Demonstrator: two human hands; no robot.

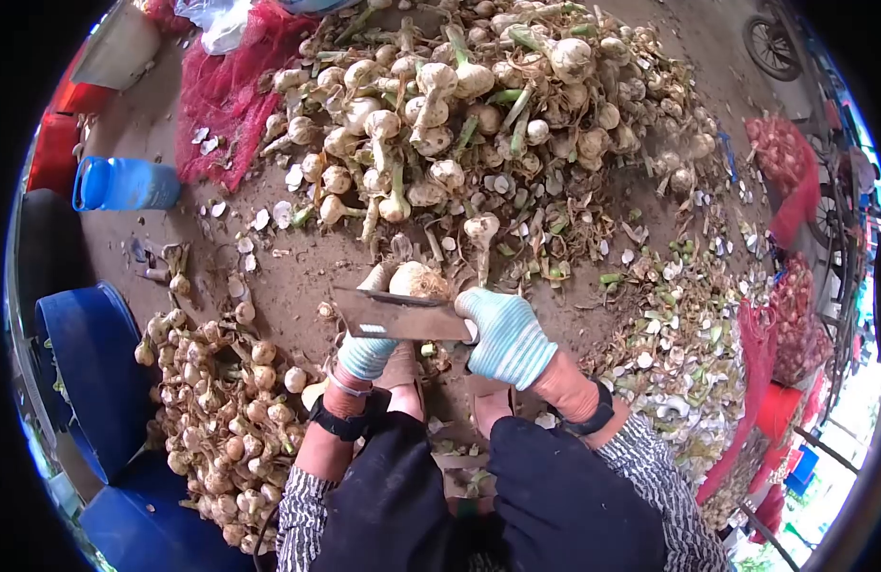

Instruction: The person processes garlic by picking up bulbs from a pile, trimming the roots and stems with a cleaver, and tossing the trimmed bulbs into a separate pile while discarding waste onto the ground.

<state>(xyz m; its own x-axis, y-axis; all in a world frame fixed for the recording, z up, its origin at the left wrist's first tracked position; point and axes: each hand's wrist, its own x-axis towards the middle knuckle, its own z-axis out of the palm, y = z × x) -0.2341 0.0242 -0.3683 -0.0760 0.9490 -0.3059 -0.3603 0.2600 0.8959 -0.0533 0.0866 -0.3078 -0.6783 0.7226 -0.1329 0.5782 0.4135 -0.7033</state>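
Observation:
My left hand (367,357), in a striped knit glove, is closed around a pale garlic bulb (419,280). Most of its fingers are hidden behind a broad, rusty-brown knife blade (407,318), which lies across in front of the bulb. My right hand (510,338), gloved the same way, is wrapped round the right end of this knife; the handle is hidden in the fist. Just above my right thumb, another garlic bulb (481,227) shows with its stem pointing down toward the glove.
A big heap of stemmed garlic (431,114) lies ahead. Trimmed bulbs (226,419) are piled at my left, near blue tubs (95,381) and a blue jug (126,184). Peelings and cut stems (669,353) cover the ground at right, beside filled red mesh bags (798,315).

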